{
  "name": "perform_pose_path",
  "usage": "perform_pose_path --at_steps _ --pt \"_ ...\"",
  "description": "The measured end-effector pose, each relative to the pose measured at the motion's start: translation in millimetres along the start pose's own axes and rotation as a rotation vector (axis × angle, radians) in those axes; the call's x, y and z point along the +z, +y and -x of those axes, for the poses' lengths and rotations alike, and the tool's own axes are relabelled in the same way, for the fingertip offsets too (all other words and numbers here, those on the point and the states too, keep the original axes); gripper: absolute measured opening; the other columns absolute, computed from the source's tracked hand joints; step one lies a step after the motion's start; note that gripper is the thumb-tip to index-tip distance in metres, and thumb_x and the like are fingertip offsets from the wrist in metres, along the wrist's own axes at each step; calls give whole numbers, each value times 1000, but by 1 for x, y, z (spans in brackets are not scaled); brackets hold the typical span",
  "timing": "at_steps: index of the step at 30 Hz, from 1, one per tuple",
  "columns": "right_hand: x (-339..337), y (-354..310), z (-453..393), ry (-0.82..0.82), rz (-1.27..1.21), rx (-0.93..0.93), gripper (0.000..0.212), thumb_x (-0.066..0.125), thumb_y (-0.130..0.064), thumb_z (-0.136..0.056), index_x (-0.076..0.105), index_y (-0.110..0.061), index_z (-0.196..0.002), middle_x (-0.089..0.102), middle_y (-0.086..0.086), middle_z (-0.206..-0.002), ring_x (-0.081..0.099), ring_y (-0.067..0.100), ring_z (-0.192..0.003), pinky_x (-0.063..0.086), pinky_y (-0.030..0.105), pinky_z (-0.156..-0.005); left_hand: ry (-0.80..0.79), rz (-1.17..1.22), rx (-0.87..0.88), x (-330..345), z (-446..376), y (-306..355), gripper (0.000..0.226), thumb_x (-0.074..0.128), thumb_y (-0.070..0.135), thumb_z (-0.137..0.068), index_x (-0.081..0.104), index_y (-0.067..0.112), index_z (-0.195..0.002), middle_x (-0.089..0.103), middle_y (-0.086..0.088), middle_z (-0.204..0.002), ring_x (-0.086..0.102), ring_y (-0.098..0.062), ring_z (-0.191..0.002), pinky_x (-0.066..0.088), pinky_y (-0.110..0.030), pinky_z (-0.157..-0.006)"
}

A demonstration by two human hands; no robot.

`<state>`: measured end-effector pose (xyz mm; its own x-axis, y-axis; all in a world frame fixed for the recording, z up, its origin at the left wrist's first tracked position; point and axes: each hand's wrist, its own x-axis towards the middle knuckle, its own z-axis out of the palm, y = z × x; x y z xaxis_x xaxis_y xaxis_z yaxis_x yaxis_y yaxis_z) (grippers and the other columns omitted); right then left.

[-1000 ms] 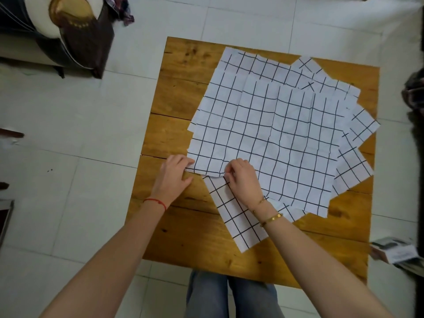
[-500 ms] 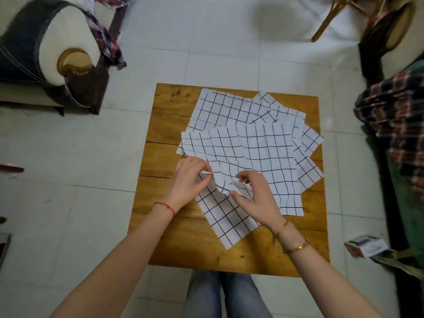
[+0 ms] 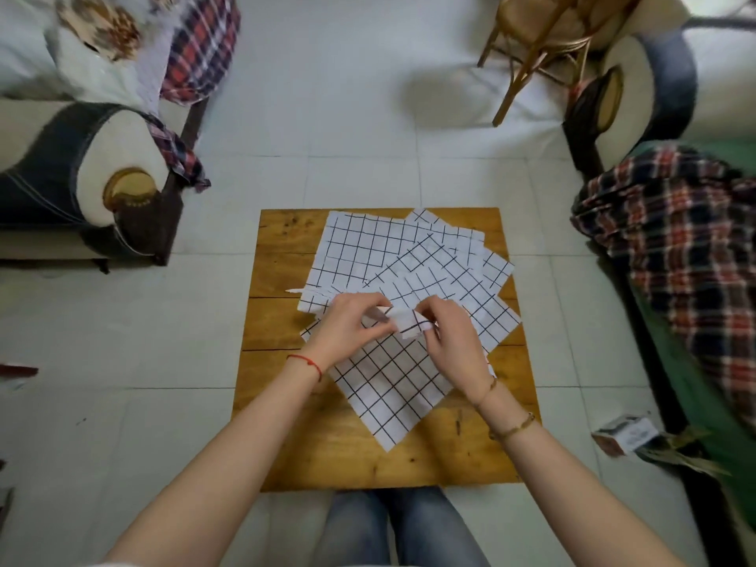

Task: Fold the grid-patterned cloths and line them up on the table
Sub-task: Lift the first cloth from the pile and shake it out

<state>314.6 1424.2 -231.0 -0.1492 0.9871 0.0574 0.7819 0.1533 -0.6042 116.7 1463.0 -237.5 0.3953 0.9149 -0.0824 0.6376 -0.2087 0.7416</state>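
- The top cloth (image 3: 403, 321) is bunched between my hands over the middle of the table (image 3: 282, 255), lifted free of the pile (image 3: 368, 247) so I can find its edge.
- My left hand (image 3: 347, 325) and right hand (image 3: 446, 341) each pinch it, fingers pressed together.
- The near strip and left side of the table are bare, which looks like room enough for a row.

White grid-patterned cloths (image 3: 368, 247) lie fanned, overlapping, unfolded across the bench (image 3: 282, 321) — one cloth's corner (image 3: 409, 319) lifted, bunched above the pile.
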Motion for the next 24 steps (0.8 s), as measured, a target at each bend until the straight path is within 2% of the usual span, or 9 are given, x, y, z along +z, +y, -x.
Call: perform_pose_path --at_steps 2,6,8,10,12,13,16,20,24 --pt "-15 0 1 17 -69 45 24 50 0 -83 55 -17 -99 57 -6 -90 53 14 -85 46 29 -77 15 -49 9 -6 2 5 22 73 40 -81 64 24 -94 68 15 -88 61 1 -88 50 -28 -84" --pt "-44 1 0 10 -96 60 9 53 -11 -90 52 -20 -89 57 -7 -79 52 9 -75 44 27 -67 86 -73 4 -21 5 22 15 71 29 -85 67 17 -91 67 11 -87 54 11 -82 42 -13 -74" --pt "-56 -3 1 1 -53 29 6 57 -20 -90 51 -20 -88 53 -9 -77 48 7 -72 37 23 -64 84 -85 23 -28 7 33 14 70 30 -86 67 17 -90 66 11 -86 55 7 -81 40 -12 -72" --pt "-67 -8 3 -2 -33 -6 7 59 -27 -90 55 -23 -93 55 -12 -83 48 4 -77 37 17 -66 87 -113 57 -34 8 46 13 69 31 -86 68 19 -89 66 11 -84 57 0 -80 39 -11 -69" --pt "-77 -14 5 15 -29 -48 7 61 -29 -90 59 -25 -94 59 -13 -86 50 4 -81 41 17 -70 89 -127 84 -40 10 58 11 69 31 -86 68 21 -90 66 14 -85 58 0 -82 38 -8 -69" --pt "-83 -18 5 30 -23 -69 3 61 -28 -90 59 -26 -91 60 -13 -84 50 5 -80 41 19 -70 92 -133 97 -43 12 63 10 68 31 -87 68 21 -90 66 15 -86 58 0 -83 39 -9 -69" --pt "-100 -28 8 81 -1 -107 10 57 -30 -93 58 -25 -84 59 -10 -75 49 9 -75 39 22 -66 103 -156 121 -52 16 75 12 67 33 -87 68 22 -91 67 13 -87 59 -5 -84 47 -21 -71" --pt "-125 -36 10 151 -16 -130 14 59 -21 -92 58 -22 -78 57 -6 -69 50 14 -70 40 29 -65 112 -201 132 -70 24 82 12 68 31 -86 68 20 -92 67 12 -88 60 -7 -85 51 -29 -73" --pt "-152 -40 9 230 -105 -111 37 61 -15 -89 48 -38 -63 59 -8 -67 50 9 -64 33 21 -62 162 -232 91 -86 36 80 11 69 28 -86 69 19 -92 68 9 -90 60 -9 -87 51 -32 -77"
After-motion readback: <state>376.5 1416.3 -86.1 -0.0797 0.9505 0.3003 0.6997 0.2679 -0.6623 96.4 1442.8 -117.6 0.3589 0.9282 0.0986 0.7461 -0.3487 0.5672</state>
